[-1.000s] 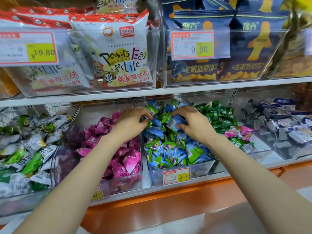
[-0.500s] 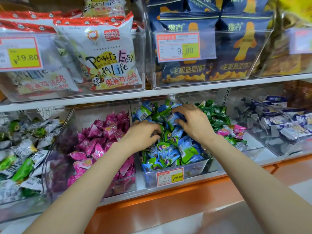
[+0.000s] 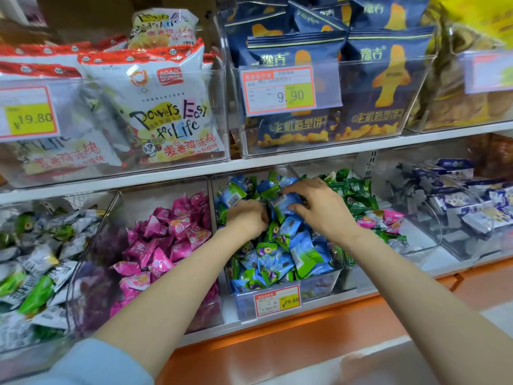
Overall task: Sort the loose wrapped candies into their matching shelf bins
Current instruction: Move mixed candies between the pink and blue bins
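The middle clear bin [image 3: 319, 289] on the lower shelf holds a heap of blue-and-green wrapped candies [image 3: 280, 259]. Both hands are in the back of that heap. My left hand [image 3: 245, 220] is curled knuckles-up with its fingertips buried among the wrappers. My right hand [image 3: 319, 209] pinches a blue candy with a barcode [image 3: 283, 202] between thumb and fingers. To the left lies a bin of pink candies [image 3: 166, 240]. To the right lies a pile of dark green candies [image 3: 356, 193], with a few stray pink candies [image 3: 384, 218] on it.
White-and-green candies [image 3: 36, 268] fill the far-left bin; blue-and-white packets [image 3: 458, 207] fill the far-right bin. The shelf above carries snack bags [image 3: 166, 107] and navy bags [image 3: 388, 87] in clear bins. An orange ledge [image 3: 277, 345] runs below the shelf.
My left hand has moved up and back into the blue heap, closer to my right hand. My right hand stays on the blue candies at the back. The view has shifted closer.
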A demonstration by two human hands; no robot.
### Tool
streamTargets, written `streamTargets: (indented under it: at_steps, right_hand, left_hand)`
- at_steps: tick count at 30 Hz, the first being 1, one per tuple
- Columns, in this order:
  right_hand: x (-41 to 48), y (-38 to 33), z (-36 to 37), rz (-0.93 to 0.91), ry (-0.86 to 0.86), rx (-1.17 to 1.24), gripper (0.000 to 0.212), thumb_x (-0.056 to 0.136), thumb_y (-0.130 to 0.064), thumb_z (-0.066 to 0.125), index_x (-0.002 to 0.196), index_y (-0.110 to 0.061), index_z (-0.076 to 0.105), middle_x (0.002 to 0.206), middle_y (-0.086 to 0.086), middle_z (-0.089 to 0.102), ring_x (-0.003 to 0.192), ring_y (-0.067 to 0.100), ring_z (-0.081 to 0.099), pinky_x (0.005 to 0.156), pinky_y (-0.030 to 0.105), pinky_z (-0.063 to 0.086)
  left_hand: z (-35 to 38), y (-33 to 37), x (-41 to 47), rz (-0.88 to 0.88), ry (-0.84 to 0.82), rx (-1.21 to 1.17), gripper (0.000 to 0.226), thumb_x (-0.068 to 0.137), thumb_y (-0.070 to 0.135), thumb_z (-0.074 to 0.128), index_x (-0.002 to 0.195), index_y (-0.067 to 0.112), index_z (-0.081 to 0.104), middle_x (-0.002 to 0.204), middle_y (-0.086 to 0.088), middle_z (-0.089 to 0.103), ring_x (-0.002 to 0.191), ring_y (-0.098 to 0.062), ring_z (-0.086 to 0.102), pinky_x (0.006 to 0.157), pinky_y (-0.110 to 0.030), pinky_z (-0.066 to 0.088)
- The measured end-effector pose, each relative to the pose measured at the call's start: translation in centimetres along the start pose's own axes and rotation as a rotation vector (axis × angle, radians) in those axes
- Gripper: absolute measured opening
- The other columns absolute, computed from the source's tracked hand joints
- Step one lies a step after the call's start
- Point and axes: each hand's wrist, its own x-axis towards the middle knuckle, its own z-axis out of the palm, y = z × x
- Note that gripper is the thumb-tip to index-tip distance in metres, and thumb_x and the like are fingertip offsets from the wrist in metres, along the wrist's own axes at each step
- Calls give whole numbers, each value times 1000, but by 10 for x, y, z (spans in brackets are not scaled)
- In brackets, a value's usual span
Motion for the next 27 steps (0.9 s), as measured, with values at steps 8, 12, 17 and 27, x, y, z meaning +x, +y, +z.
streamTargets:
  at_steps: [8,12,17,27]
  right_hand:
    - [2,0,2,35,0,39,33,87,-24,64,119,-25,60,122,-2,58,116,21,47,80,31,42]
    - [4,-4,4,82,-69,273,43,83,-15,68,123,-24,58,126,2,57,116,20,53,94,37,46]
    - [2,-18,-4,139,-146,615,45,84,-18,69,126,-27,54,126,-6,58,118,8,53,103,32,42]
    - [-2,-13,-23,275,169,452,30,77,-22,76,104,-13,68,89,0,65,85,15,59,69,17,42]
  left_hand:
    - [-33,-25,-38,14,133,-299,7,88,20,59,81,20,62,92,2,64,86,-18,60,75,-30,48]
    - [-41,-49,-57,-30,295,-575,17,86,15,61,73,23,53,78,5,60,82,-21,60,75,-30,50]
    - [-35,-57,-68,35,360,-820,21,88,13,60,72,24,52,74,3,59,74,-21,61,61,-31,51]
    - [-36,-30,-63,296,234,-776,13,91,18,58,101,22,51,103,2,63,94,-15,61,84,-31,50]
